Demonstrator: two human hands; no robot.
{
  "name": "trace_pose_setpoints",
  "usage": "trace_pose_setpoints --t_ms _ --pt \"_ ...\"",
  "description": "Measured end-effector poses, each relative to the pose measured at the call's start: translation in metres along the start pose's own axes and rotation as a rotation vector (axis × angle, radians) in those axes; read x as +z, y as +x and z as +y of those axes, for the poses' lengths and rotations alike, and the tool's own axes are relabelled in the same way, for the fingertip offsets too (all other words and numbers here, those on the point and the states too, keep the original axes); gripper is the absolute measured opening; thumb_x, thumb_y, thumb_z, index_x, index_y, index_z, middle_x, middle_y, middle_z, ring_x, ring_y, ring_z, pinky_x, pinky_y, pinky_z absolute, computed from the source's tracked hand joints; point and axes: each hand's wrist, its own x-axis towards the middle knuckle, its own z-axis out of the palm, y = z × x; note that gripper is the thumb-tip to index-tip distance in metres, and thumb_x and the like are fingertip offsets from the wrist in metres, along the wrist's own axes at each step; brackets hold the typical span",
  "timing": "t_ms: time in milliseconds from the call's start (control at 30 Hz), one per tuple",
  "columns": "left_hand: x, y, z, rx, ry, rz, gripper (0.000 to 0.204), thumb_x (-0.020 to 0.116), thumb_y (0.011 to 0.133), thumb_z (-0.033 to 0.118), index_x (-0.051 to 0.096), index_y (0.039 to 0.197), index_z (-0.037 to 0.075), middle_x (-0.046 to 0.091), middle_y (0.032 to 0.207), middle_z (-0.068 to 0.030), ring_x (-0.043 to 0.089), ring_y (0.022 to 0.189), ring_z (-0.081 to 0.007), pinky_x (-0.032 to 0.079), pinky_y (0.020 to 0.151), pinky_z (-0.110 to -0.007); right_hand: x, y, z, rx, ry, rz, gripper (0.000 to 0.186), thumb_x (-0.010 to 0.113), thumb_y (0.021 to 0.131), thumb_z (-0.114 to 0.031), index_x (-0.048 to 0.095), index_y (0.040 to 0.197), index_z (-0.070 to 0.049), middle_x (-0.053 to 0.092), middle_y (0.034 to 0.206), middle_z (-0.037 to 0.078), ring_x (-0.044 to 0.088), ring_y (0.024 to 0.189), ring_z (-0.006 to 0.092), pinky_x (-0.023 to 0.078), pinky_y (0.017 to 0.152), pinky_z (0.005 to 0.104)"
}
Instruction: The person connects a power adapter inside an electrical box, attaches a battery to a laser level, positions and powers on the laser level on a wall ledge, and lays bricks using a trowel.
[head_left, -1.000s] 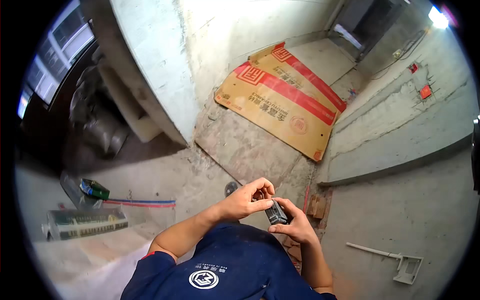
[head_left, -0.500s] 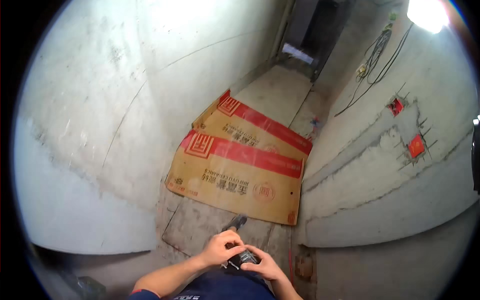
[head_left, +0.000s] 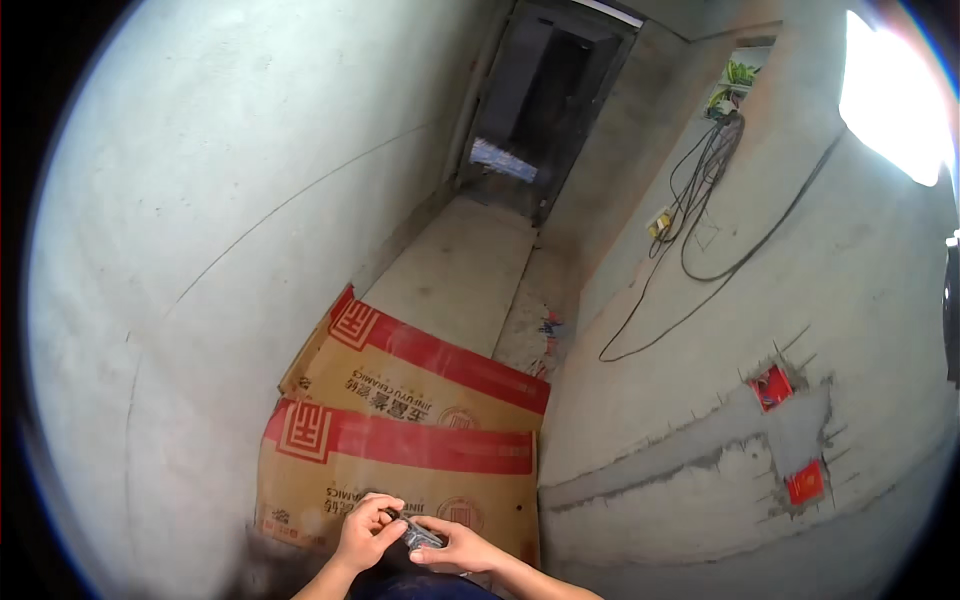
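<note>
Both hands are together low in the view, in front of my body. My right hand [head_left: 458, 545] is closed around a small dark grey object [head_left: 424, 538] with a lighter patch on its surface; its kind cannot be made out. Against the upper end of that object is my left hand [head_left: 366, 534], thumb and fingers curled together in a pinch. A bit of something black shows between the left fingertips, too small to name. Behind the hands, two flattened brown cardboard sheets [head_left: 400, 462] with red bands lie overlapping on the floor.
Bare plastered walls rise on the left [head_left: 200, 300] and right. On the right wall hang looped black cables [head_left: 712, 180], below them two red socket boxes [head_left: 771, 387] in a patched channel. A bright lamp [head_left: 895, 95] glows at upper right. A dark doorway [head_left: 550, 100] stands at the far end.
My view has tilted up and shifted to the right, so more of the doorway and cables shows. Both hands sit lower and further left in the picture, still around the small dark object.
</note>
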Motion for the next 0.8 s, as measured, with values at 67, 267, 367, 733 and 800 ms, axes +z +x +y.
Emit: trace_pose_setpoints --t_ms 67,267,367,733,800 --pt "-0.016 0.052 -0.003 -0.115 -0.094 -0.082 0.04 0.061 0.086 0.004 0.049 0.125 0.0 0.053 0.113 -0.0078 0.053 0.072 -0.0073 0.043 0.063 -0.02 -0.034 0.04 -0.022 -0.01 -0.012 0.008 0.079 0.078 0.077 -0.037 0.042 0.136 0.0 0.056 0.121 0.012 0.052 0.109 0.0175 0.04 0.096 0.0297" --pt "-0.036 0.246 -0.035 -0.077 -0.178 -0.338 0.075 0.07 0.084 0.034 0.031 0.139 0.001 0.047 0.131 -0.0139 0.047 0.118 -0.0224 0.036 0.101 -0.036 -0.151 0.164 -0.09 -0.057 0.15 0.127 0.067 0.075 0.082 -0.027 0.043 0.134 -0.001 0.056 0.117 0.007 0.051 0.107 0.0139 0.041 0.094 0.0289" --pt "-0.024 0.34 -0.019 -0.218 -0.256 -0.47 0.081 0.076 0.08 0.021 0.025 0.14 0.001 0.044 0.132 -0.0152 0.045 0.122 -0.0227 0.036 0.104 -0.038 -0.208 0.208 -0.118 -0.133 0.107 0.23 0.063 0.072 0.084 -0.028 0.043 0.133 -0.001 0.054 0.121 0.007 0.051 0.111 0.0151 0.04 0.097 0.0304" --pt "0.057 0.664 -0.053 -0.632 -0.433 -0.492 0.038 0.068 0.077 -0.001 0.045 0.106 0.0 0.053 0.124 -0.0211 0.057 0.107 -0.0278 0.048 0.091 -0.042 -0.437 0.313 -0.165 -0.042 0.134 0.482 0.081 0.07 0.084 -0.039 0.03 0.142 0.001 0.043 0.139 0.016 0.044 0.127 0.0249 0.038 0.103 0.0376" --pt "0.064 0.725 -0.07 -0.612 -0.4 -0.53 0.038 0.068 0.076 -0.001 0.045 0.106 0.0 0.054 0.122 -0.0227 0.058 0.106 -0.0308 0.049 0.089 -0.044 -0.498 0.322 -0.172 -0.118 0.198 0.538 0.064 0.067 0.088 -0.033 0.041 0.136 -0.001 0.05 0.131 0.013 0.051 0.116 0.0195 0.042 0.096 0.0328"
